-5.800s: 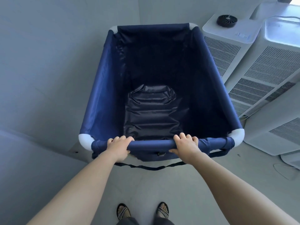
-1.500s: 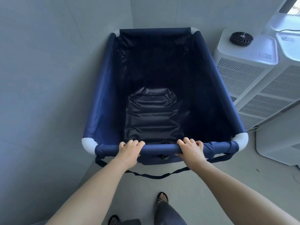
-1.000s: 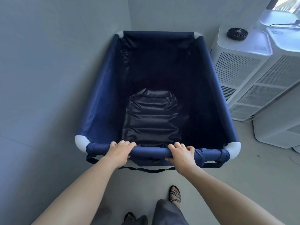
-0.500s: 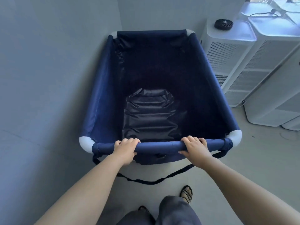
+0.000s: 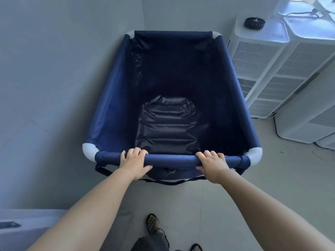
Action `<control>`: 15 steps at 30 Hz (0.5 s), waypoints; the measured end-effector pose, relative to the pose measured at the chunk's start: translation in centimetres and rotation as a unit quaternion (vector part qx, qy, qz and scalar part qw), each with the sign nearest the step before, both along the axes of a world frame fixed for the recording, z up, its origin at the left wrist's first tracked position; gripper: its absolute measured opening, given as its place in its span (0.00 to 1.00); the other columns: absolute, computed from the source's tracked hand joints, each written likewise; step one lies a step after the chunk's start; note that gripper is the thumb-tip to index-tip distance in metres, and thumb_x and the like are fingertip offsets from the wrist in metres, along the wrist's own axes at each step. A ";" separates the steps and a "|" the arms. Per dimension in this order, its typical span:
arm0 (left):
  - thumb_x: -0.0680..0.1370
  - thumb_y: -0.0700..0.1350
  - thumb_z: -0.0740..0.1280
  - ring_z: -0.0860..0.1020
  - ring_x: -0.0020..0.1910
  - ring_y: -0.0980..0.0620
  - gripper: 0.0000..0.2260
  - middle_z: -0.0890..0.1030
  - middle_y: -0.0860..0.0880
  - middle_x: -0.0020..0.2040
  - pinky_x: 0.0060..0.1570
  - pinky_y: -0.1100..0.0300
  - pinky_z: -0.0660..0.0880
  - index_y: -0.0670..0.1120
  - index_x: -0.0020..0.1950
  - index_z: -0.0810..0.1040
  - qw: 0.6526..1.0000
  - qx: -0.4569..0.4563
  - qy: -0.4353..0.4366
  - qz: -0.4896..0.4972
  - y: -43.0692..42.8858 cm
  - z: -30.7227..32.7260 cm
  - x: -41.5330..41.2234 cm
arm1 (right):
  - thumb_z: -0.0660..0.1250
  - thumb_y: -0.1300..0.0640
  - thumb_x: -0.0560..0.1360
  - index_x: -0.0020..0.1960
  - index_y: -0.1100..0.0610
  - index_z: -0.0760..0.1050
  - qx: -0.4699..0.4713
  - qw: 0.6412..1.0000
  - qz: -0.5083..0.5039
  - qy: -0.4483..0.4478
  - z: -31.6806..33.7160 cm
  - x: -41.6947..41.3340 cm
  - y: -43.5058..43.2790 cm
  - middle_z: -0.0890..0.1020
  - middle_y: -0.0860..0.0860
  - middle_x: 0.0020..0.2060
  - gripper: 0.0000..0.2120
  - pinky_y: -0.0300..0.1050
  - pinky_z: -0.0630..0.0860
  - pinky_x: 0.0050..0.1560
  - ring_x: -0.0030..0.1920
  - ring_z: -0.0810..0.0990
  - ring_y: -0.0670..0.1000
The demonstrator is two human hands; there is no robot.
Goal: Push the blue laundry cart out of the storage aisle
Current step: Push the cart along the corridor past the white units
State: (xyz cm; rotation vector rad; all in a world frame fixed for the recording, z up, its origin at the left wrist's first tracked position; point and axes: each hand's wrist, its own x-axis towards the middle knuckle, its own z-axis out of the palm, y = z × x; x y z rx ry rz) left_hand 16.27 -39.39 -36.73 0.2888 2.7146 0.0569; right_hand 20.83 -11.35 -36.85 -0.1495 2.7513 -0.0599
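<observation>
The blue laundry cart (image 5: 112,98) is a deep navy fabric bin with white corner pieces. It fills the middle of the view, its far end close to the corner of two grey walls. A dark shiny folded piece of fabric (image 5: 168,124) lies on its bottom. My left hand (image 5: 134,164) grips the near padded rail left of centre. My right hand (image 5: 213,164) grips the same rail right of centre. A black strap hangs in a loop under the rail.
A grey wall (image 5: 54,87) runs close along the cart's left side. Several white vented machines (image 5: 257,66) stand along the right, one with a small black fan (image 5: 254,23) on top. Pale floor (image 5: 190,205) lies under my sandalled feet (image 5: 154,224).
I have stepped back a little and the cart has rolled with me along the left wall. Both hands keep their grip on the rail. The white machines sit further right in view.
</observation>
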 end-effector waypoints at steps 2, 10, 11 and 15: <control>0.78 0.55 0.62 0.64 0.69 0.50 0.21 0.68 0.53 0.67 0.72 0.40 0.52 0.53 0.70 0.63 1.000 0.003 0.027 -0.005 0.2 0.1 2.1 | 0.56 0.44 0.79 0.68 0.50 0.61 -0.010 1.000 0.016 -0.017 0.4 1.1 0.5 0.72 0.50 0.59 0.20 0.48 0.64 0.59 0.58 0.70 0.53; 0.80 0.44 0.60 0.61 0.69 0.49 0.23 0.66 0.51 0.66 0.70 0.33 0.50 0.55 0.72 0.56 0.999 -0.018 0.035 -0.004 0.2 0.3 9.3 | 0.54 0.41 0.78 0.60 0.54 0.65 0.007 0.999 0.030 0.025 -0.5 7.2 0.0 0.73 0.50 0.53 0.19 0.46 0.65 0.56 0.54 0.71 0.52; 0.80 0.44 0.60 0.61 0.69 0.49 0.22 0.66 0.50 0.66 0.70 0.32 0.50 0.55 0.71 0.57 0.999 -0.022 0.025 0.003 0.3 0.3 9.8 | 0.54 0.41 0.78 0.60 0.54 0.65 0.005 0.999 0.033 0.025 -0.5 7.8 0.0 0.73 0.50 0.53 0.19 0.46 0.65 0.56 0.54 0.71 0.52; 0.80 0.45 0.59 0.59 0.68 0.47 0.22 0.62 0.47 0.64 0.69 0.31 0.45 0.53 0.70 0.54 0.997 -0.074 -0.025 0.021 0.7 0.1 11.9 | 0.54 0.41 0.79 0.60 0.54 0.65 0.012 0.999 0.026 0.015 -0.7 10.7 -0.6 0.72 0.50 0.53 0.19 0.49 0.63 0.59 0.54 0.71 0.53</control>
